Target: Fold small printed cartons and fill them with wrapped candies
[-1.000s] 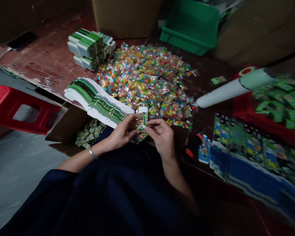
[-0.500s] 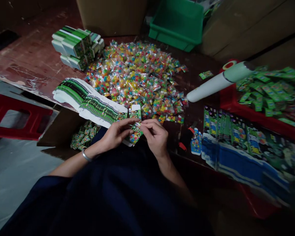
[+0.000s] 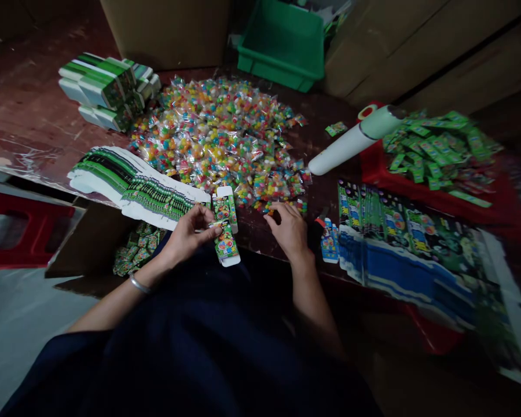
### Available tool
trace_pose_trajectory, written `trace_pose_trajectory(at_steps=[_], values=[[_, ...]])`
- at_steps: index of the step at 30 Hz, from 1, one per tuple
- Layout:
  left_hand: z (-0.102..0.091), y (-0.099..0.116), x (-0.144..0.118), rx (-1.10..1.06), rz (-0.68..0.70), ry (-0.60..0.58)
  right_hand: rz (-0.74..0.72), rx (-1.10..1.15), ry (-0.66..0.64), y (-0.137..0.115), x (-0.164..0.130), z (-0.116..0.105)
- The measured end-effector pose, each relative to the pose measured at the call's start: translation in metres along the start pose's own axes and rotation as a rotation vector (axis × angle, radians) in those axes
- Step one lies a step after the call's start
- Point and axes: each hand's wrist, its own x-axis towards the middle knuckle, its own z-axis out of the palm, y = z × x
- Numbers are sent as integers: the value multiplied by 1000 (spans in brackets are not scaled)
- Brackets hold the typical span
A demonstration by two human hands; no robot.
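My left hand point(image 3: 190, 234) pinches a small green printed candy box point(image 3: 226, 243) between thumb and fingers, its white end flap pointing toward me. Just beyond it, another small green box point(image 3: 223, 207) rests at the end of a fanned row of flattened green cartons point(image 3: 151, 194). My right hand point(image 3: 289, 230) is at the near edge of a big pile of clear candy packets point(image 3: 217, 142). Its thumb and forefinger are apart, with the fingertips beside the nearest packets; I see nothing held in it.
Stacked green cartons point(image 3: 102, 87) stand back left, a green tray point(image 3: 282, 49) behind. A white-and-green roll point(image 3: 356, 142) leans by a red bin point(image 3: 373, 168) of green sachets. Flat blue-and-green cartons point(image 3: 408, 249) spread right. An open cardboard box point(image 3: 76, 240) holds small packets below the table edge.
My right hand has left the small box and moved right to the candy pile, its fingers parting. My left hand keeps the box. The camera view has shifted to the right.
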Motion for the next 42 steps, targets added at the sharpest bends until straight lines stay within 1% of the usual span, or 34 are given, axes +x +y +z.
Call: trace_pose_trajectory(at_steps=[2, 3, 5, 7, 9, 10, 12, 15, 18, 21, 23, 25, 27, 28, 29, 31, 34, 38, 42], values=[[0, 0, 0, -62, -54, -4, -23, -24, 23, 5, -2, 6], [-1, 0, 1, -80, -79, -1, -12, -23, 59, 5, -3, 8], [-3, -1, 1, -94, -125, -2, 58, 24, 169, 0, -5, 7], [-6, -4, 3, -107, -170, -17, 162, 172, 319, -12, -7, -1], [-7, -8, 4, -132, -193, -14, 247, 406, 450, -30, -9, -15], [-7, -9, 5, -142, -189, -4, 259, 503, 453, -41, -10, -23], [-5, -11, 6, -162, -166, 16, 253, 615, 370, -63, -12, -38], [1, -10, 4, -196, -136, 13, 269, 694, 240, -85, -13, -45], [7, -7, 2, -198, -102, -42, 251, 663, 146, -92, -14, -36], [12, -8, 0, -131, -71, -166, 146, 568, 115, -95, -12, -24], [15, -12, 0, -80, -58, -221, 62, 519, 103, -98, -11, -21], [18, -16, 0, -40, -44, -216, -13, 500, 64, -101, -10, -22], [19, -17, 0, -13, -12, -172, -60, 536, -2, -103, -10, -23], [20, -17, 0, -6, 13, -142, -62, 576, -28, -104, -12, -23], [20, -17, -1, -7, 44, -111, -46, 620, -36, -104, -14, -22], [19, -15, -3, -24, 109, -75, 15, 700, -11, -103, -19, -17], [19, -13, -7, -38, 189, -108, 44, 760, 45, -102, -27, -4], [20, -17, -8, -43, 231, -155, -36, 721, 98, -105, -29, 4], [21, -17, -7, -76, 203, -181, -144, 691, 152, -109, -24, 4]])
